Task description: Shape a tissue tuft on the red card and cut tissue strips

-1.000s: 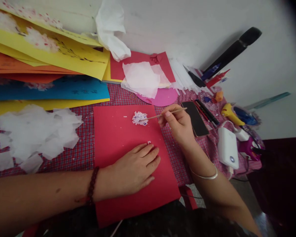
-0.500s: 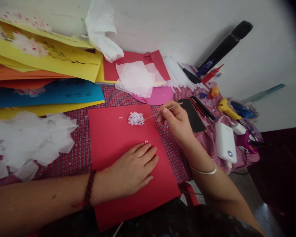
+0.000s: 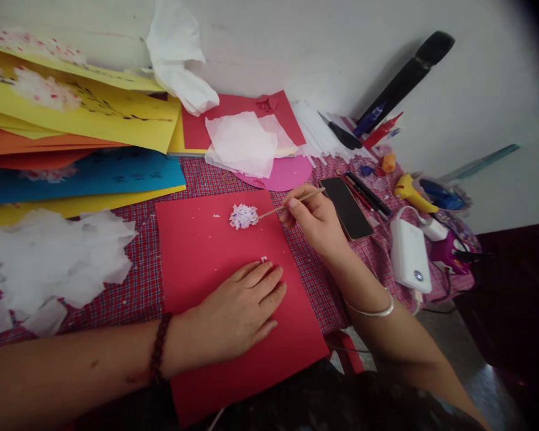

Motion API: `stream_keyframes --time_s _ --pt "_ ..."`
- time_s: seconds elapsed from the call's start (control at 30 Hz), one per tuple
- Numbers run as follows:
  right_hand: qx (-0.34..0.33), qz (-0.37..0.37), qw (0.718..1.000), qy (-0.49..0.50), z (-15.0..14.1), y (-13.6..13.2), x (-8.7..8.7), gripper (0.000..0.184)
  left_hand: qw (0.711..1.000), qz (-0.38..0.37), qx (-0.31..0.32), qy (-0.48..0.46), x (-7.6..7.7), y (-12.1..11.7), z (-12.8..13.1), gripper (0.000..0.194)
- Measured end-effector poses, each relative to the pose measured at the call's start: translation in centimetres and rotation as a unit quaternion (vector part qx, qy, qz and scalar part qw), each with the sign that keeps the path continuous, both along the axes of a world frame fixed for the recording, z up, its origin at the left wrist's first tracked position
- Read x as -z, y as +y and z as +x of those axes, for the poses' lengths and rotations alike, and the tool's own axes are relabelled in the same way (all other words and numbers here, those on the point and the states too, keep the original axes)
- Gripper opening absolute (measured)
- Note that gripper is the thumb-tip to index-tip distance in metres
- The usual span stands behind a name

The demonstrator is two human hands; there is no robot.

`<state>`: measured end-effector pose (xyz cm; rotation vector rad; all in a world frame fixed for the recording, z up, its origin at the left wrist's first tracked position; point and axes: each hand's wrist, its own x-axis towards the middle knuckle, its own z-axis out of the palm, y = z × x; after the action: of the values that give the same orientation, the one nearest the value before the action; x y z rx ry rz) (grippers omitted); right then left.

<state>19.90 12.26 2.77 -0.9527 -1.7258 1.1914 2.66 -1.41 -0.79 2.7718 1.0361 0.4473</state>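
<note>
The red paper sheet (image 3: 197,251) lies flat, slightly turned. At its twelve o'clock sits a small, rounded cluster of white shreds (image 3: 243,216), marked with violet-blue specks. The thin wooden stick (image 3: 272,212) is held slanting, its lower end at the cluster's three o'clock edge, its upper end pointing toward two o'clock.
</note>
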Motion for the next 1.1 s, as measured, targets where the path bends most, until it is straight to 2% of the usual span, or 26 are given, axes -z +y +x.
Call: stream_keyframes --time_s 0.17,0.37,0.6,0.77,0.93,1.1 --pt "-0.002 -0.010 1.000 0.005 0.3 0.1 -0.5 0.038 1.000 -0.008 0.001 0.000 -0.2 0.0 -0.1 0.047" --pt "0.073 0.034 0.996 0.023 0.8 0.2 -1.0 0.037 1.000 -0.013 0.002 0.001 0.0 0.0 -0.1 0.048" --pt "0.007 0.006 1.000 -0.009 0.3 0.1 -0.5 0.041 1.000 -0.016 0.002 0.007 0.1 0.0 -0.2 0.049" --pt "0.078 0.038 0.996 0.021 0.7 0.4 -0.7 0.037 1.000 -0.016 0.004 0.011 0.0 0.0 -0.2 0.048" --pt "0.024 0.030 0.998 -0.043 0.5 0.2 -0.4 0.033 1.000 -0.008 0.003 0.009 0.1 0.0 -0.2 0.049" --pt "0.064 0.048 0.997 -0.005 0.4 0.5 -0.2 0.027 1.000 -0.006 0.002 0.009 0.1 0.0 -0.2 0.049"
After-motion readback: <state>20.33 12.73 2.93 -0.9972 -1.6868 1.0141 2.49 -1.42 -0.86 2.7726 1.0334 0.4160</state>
